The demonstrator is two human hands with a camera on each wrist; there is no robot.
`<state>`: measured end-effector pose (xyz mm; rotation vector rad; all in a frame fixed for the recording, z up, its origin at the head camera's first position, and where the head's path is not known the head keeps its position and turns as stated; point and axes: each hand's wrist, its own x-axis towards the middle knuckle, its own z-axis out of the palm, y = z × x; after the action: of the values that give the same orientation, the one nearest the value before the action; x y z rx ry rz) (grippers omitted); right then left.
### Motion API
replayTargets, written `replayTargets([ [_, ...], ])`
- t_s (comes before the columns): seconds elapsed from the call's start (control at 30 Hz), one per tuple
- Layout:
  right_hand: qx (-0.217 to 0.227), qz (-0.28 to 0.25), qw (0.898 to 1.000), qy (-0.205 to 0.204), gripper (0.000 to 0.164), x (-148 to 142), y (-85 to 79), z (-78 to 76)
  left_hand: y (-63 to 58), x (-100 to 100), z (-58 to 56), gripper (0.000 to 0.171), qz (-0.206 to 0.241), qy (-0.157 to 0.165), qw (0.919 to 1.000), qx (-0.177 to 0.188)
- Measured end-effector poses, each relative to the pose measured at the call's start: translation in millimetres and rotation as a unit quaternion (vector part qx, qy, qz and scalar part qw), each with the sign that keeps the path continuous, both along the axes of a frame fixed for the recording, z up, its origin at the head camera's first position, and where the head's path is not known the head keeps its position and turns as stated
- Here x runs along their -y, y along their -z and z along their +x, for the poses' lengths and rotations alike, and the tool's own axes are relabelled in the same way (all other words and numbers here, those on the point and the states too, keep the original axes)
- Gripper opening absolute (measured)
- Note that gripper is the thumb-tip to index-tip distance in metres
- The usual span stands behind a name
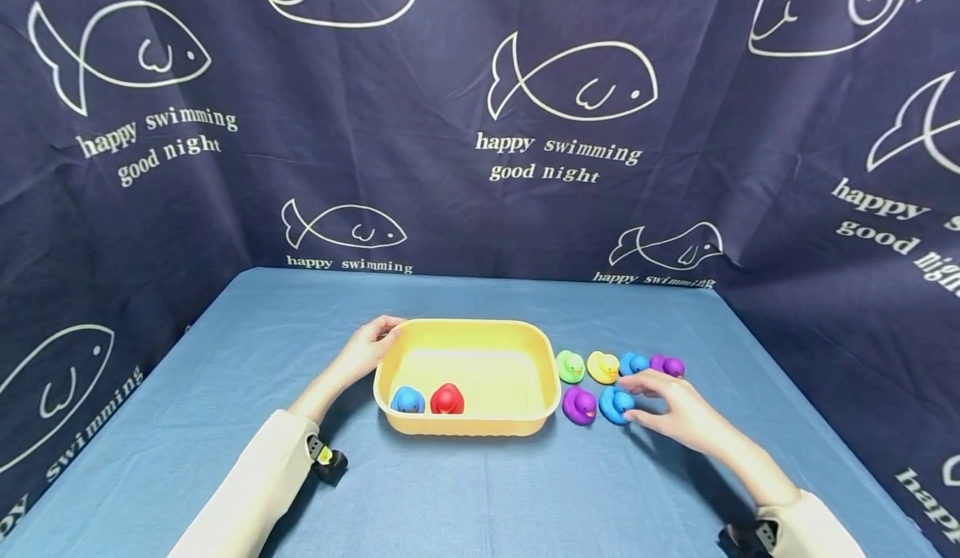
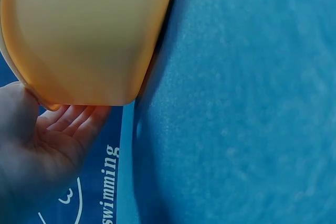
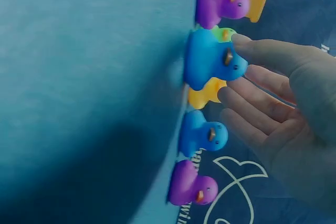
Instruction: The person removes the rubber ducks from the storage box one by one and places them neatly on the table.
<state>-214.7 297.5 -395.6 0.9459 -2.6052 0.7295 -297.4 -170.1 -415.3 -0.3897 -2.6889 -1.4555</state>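
A yellow plastic basin (image 1: pixel 468 424) stands on the table with a blue rubber duck (image 1: pixel 407 400) and a red rubber duck (image 1: pixel 447 399) inside. My left hand (image 1: pixel 367 346) holds the basin's far left corner, thumb at the rim and fingers along the outer wall (image 2: pixel 79 77). To the right of the basin, my right hand (image 1: pixel 678 408) reaches over another blue duck (image 3: pixel 207 61). Its thumb and fingers are spread on either side of that duck's head. A purple duck (image 1: pixel 579 405) sits just left of it.
Behind the front pair, a green duck (image 1: pixel 570 366), a yellow duck (image 1: pixel 603 366), a blue duck (image 1: pixel 633 364) and a purple duck (image 1: pixel 667 365) form a row. A blue cloth (image 1: pixel 420 500) covers the table. Dark printed curtains (image 1: pixel 450 208) enclose the back and sides.
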Motion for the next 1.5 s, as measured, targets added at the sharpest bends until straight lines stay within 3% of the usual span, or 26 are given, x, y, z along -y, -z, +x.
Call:
replayTargets([
  [0.2, -0.02, 0.015, 0.999, 0.023, 0.042, 3.1, -12.0, -2.1, -0.3, 0.3, 0.4, 0.031, 0.0, 0.001, 1.0, 0.0],
  [0.47, -0.06, -0.007, 0.998, -0.005, 0.042, 19.6, -23.6, -6.4, -1.9, 0.0, 0.6, 0.032, 0.002, 0.002, 1.0, 0.005],
  [0.83, -0.051, -0.037, 0.997, -0.034, 0.041, 52.3, -27.5, -12.2, 0.0, 0.3, -0.3, 0.031, -0.002, -0.001, 1.0, 0.003],
  [1.1, -0.059, -0.068, 0.992, -0.084, 0.041, 81.6, -30.7, -18.5, -0.6, 0.5, 0.3, 0.03, 0.003, 0.004, 1.0, -0.005],
  [1.3, -0.062, -0.041, 0.994, -0.077, 0.04, 103.6, -32.3, -18.6, 0.7, 0.8, -0.3, 0.031, -0.002, 0.004, 0.9999, -0.01],
  [1.5, -0.033, -0.033, 0.996, -0.074, 0.042, 123.9, -32.9, -18.6, 0.8, -0.1, -0.6, 0.03, 0.004, -0.001, 1.0, -0.004],
])
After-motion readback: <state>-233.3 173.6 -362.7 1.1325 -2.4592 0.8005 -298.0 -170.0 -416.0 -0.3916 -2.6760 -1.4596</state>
